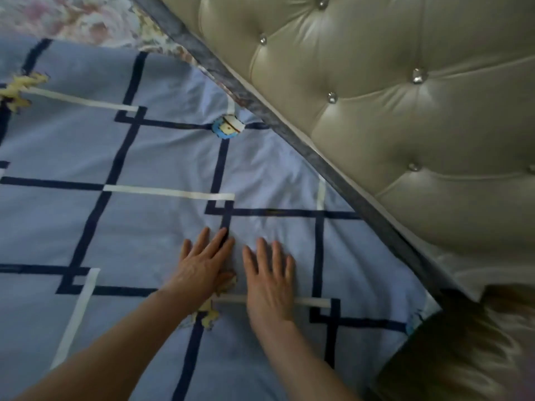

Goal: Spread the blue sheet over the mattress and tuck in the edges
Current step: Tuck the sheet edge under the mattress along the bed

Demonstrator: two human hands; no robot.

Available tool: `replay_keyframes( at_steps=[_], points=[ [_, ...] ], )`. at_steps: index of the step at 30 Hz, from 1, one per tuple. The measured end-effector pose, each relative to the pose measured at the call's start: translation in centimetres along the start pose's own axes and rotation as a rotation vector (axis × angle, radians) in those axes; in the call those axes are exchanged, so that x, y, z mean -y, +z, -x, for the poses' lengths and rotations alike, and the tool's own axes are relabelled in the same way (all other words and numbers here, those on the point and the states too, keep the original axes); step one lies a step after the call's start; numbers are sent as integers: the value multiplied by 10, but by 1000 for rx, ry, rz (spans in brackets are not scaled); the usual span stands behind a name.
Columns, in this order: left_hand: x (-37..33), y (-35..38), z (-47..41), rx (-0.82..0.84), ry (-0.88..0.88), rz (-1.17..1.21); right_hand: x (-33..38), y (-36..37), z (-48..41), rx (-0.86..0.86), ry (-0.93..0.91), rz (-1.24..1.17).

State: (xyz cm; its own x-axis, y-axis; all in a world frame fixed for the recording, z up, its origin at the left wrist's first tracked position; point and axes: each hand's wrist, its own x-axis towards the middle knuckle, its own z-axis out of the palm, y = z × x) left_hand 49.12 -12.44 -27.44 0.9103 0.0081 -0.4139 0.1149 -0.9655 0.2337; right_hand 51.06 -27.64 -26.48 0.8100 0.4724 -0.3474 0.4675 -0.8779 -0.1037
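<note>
The blue sheet (162, 157), light blue with dark navy and white lines and small cartoon prints, lies across most of the mattress. My left hand (202, 261) and my right hand (270, 276) rest flat on it side by side, fingers straight and spread, near its middle right. Soft wrinkles fan out from my hands toward the headboard. At the top left, the floral mattress cover (95, 21) shows uncovered beyond the sheet's far edge. The sheet's right edge runs along the grey band (292, 125) at the foot of the headboard.
A beige tufted headboard (390, 111) with shiny buttons fills the upper right. A strand of light hair (463, 351) hangs into the lower right corner. White fabric (469, 267) shows beside the headboard's lower end.
</note>
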Motion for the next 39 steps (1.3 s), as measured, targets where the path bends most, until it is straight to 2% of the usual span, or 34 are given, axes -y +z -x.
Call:
replay_keyframes(
  at_steps=[4, 9, 11, 14, 16, 18, 22, 25, 27, 29, 31, 32, 33, 35, 37, 39],
  points=[
    [-77, 45, 64, 67, 125, -55, -56, 13, 89, 12, 89, 0],
    [-150, 94, 109, 0, 195, 0, -139, 13, 135, 54, 119, 85],
    [-178, 109, 127, 72, 217, -32, -178, 19, 152, 111, 158, 111],
    [-198, 117, 140, 136, 247, -120, -215, 24, 163, 218, 233, 47],
    [-202, 113, 140, 179, 253, -149, -222, 24, 161, 259, 255, -27],
    [-205, 106, 141, 197, 262, -116, -220, 22, 160, 283, 285, 8],
    [-188, 89, 159, 158, 212, -15, -196, 7, 164, 212, 334, 115],
    [-166, 66, 183, 153, 86, 25, -171, -9, 166, 214, 330, 161],
    [-135, 57, 208, 162, 14, -42, -138, -21, 168, 75, 188, 170],
    [-113, 44, 231, 224, -140, -61, -111, -23, 181, -55, 110, 131],
    [-81, 29, 262, 138, -236, -5, -54, -26, 188, -73, 14, 26],
    [-67, 19, 273, 154, -287, 34, -32, -29, 189, -108, -52, 24],
    [-49, 16, 287, 110, -351, 2, -5, -35, 189, -123, -131, 14],
    [-2, 7, 332, -24, -464, -44, 61, -41, 182, -59, -304, -17],
    [40, -3, 374, 14, -563, -48, 122, -48, 185, -98, -439, 12],
    [88, -3, 424, -66, -651, -59, 187, -54, 188, -137, -604, 25]
  ],
)
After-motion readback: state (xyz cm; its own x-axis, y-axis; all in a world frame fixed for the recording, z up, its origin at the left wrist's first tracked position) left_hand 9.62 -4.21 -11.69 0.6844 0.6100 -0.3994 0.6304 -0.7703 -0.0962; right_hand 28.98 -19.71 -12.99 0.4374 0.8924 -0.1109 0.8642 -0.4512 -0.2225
